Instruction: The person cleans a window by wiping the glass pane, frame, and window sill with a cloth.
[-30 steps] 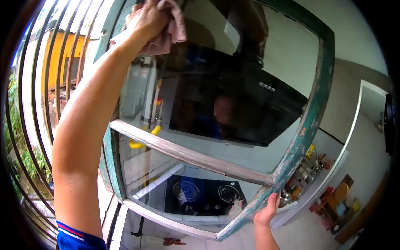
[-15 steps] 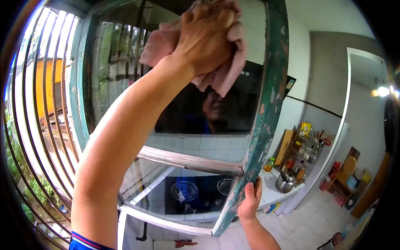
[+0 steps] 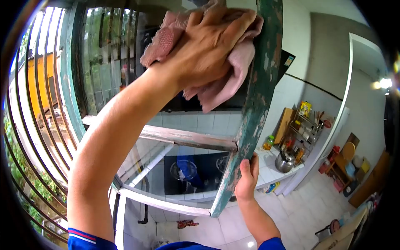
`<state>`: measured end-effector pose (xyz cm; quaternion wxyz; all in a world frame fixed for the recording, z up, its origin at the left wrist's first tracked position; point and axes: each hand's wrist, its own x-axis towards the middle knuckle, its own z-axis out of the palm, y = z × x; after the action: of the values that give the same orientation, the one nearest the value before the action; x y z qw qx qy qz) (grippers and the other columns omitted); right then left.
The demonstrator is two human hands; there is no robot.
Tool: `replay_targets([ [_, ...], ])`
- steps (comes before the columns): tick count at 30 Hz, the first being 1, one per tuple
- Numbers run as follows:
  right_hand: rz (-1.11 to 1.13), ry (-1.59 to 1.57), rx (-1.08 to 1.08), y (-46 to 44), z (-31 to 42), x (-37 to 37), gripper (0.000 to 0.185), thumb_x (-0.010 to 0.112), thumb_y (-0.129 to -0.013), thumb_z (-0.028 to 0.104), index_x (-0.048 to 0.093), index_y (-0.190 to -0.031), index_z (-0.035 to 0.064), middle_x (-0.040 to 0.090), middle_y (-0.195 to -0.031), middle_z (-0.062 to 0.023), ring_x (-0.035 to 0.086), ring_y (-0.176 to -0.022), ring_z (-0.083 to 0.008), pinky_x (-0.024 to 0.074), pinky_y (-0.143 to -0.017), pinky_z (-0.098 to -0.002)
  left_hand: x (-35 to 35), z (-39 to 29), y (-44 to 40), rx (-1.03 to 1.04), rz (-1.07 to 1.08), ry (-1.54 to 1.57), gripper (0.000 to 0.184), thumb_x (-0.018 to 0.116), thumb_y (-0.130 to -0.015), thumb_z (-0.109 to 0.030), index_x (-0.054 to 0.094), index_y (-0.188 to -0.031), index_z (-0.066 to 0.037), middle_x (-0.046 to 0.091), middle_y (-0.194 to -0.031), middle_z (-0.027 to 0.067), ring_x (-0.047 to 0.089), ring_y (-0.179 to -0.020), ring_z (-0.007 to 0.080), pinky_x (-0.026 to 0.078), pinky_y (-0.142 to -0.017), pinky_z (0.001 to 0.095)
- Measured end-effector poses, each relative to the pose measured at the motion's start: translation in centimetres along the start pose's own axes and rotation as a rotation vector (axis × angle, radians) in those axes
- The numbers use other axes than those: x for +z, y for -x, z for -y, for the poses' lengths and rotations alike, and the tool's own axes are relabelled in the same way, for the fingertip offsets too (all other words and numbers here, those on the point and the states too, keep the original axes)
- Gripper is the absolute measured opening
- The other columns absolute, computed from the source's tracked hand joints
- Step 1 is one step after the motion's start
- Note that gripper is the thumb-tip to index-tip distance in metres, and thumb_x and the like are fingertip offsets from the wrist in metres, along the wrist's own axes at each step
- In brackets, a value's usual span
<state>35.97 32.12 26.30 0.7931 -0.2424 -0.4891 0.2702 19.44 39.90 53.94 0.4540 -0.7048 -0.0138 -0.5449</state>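
Observation:
A crumpled pink cloth is under my left hand, whose fingers press it against the upper glass pane near the right side of the window sash. Folds of the cloth hang below my palm and stick out to the left. My right hand grips the lower part of the sash's green, flaking edge, its thumb showing on the near side. A pale wooden crossbar divides the upper pane from the lower pane.
Metal bars run down the left side, with plants behind them. Through the lower pane a cooktop shows. On the right are a kettle, a spice rack, a cutting board and a doorway.
My left hand and the cloth have shifted right and slightly down, nearer the green edge. The view has tilted a little. My right hand keeps its grip on the sash.

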Motion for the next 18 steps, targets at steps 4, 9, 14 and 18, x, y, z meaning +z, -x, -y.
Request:
replay_targets([
  [4, 0.001, -0.008, 0.019, -0.1, 0.2, 0.1, 0.049, 0.064, -0.095, 0.034, 0.045, -0.125, -0.0002, 0.054, -0.106, -0.0013, 0.046, -0.089, -0.0084, 0.0378, -0.08, -0.0226, -1.6, -2.2, 3.1, -0.049, 0.222, 0.097, 0.065, 0.06, -0.084, -0.018, 0.04, -0.145, -0.01, 0.051, -0.142, 0.0137, 0.038, -0.134, 0.0348, 0.025, -0.106, 0.0498],
  [9, 0.022, 0.008, 0.01, -0.2, -0.1, -0.3, 0.049, 0.062, -0.096, 0.035, 0.045, -0.126, -0.0005, 0.054, -0.107, -0.002, 0.046, -0.091, -0.0092, 0.0372, -0.083, -0.0234, -3.0, -3.9, 5.9, -0.013, 0.423, 0.183, 0.064, 0.059, -0.087, -0.024, 0.039, -0.147, -0.013, 0.052, -0.141, 0.0129, 0.041, -0.133, 0.0328, 0.026, -0.106, 0.0497],
  [14, 0.004, 0.022, -0.01, -0.2, -0.2, 0.0, 0.039, 0.06, -0.096, 0.031, 0.05, -0.122, 0.0034, 0.055, -0.108, -0.0025, 0.049, -0.097, -0.0128, 0.0383, -0.088, -0.0265, -3.6, -4.8, 7.9, 0.05, 0.534, 0.336, 0.065, 0.063, -0.083, -0.032, 0.044, -0.143, -0.017, 0.061, -0.134, 0.0048, 0.043, -0.132, 0.0319, 0.03, -0.096, 0.051],
  [18, 0.006, 0.03, -0.019, -0.2, -0.2, -0.2, 0.041, 0.061, -0.095, 0.033, 0.051, -0.122, 0.0031, 0.055, -0.108, -0.0024, 0.049, -0.098, -0.0133, 0.0381, -0.089, -0.0266, -5.2, -5.7, 8.2, 0.07, 0.748, 0.521, 0.073, 0.067, -0.065, -0.025, 0.052, -0.137, -0.019, 0.062, -0.131, 0.0038, 0.042, -0.133, 0.0308, 0.029, -0.106, 0.0494],
])
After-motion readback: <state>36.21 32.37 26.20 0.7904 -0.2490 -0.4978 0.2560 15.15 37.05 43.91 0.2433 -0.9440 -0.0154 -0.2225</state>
